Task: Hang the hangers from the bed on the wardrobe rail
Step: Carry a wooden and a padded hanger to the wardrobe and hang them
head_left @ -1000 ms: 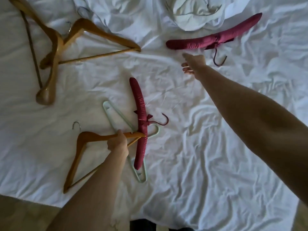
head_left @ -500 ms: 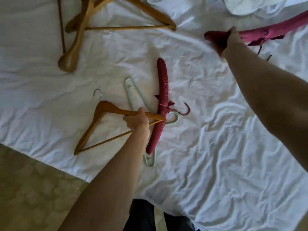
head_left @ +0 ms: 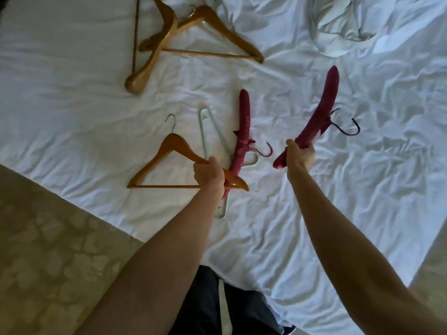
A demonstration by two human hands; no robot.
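Note:
My left hand (head_left: 209, 174) grips the right arm of a wooden hanger (head_left: 167, 154) with a metal hook, held just above the white bed (head_left: 72, 105). A padded maroon hanger (head_left: 314, 126) is lifted off the sheet, my right hand (head_left: 300, 158) closed around its lower end. A second padded maroon hanger (head_left: 243, 126) lies on the bed between my hands, on top of a pale green plastic hanger (head_left: 208, 131). Two more wooden hangers (head_left: 183, 37) lie crossed at the far side. No wardrobe rail is in view.
A crumpled white cloth (head_left: 338, 27) lies at the bed's far right. Patterned beige carpet (head_left: 48, 250) shows at the lower left, beyond the bed's corner. My dark trouser legs (head_left: 217, 305) stand against the bed's near edge.
My right hand reached the far maroon hanger, closed on its end and pulled it up and toward me. My left hand lifted and turned the wooden hanger. The view shifted back from the bed.

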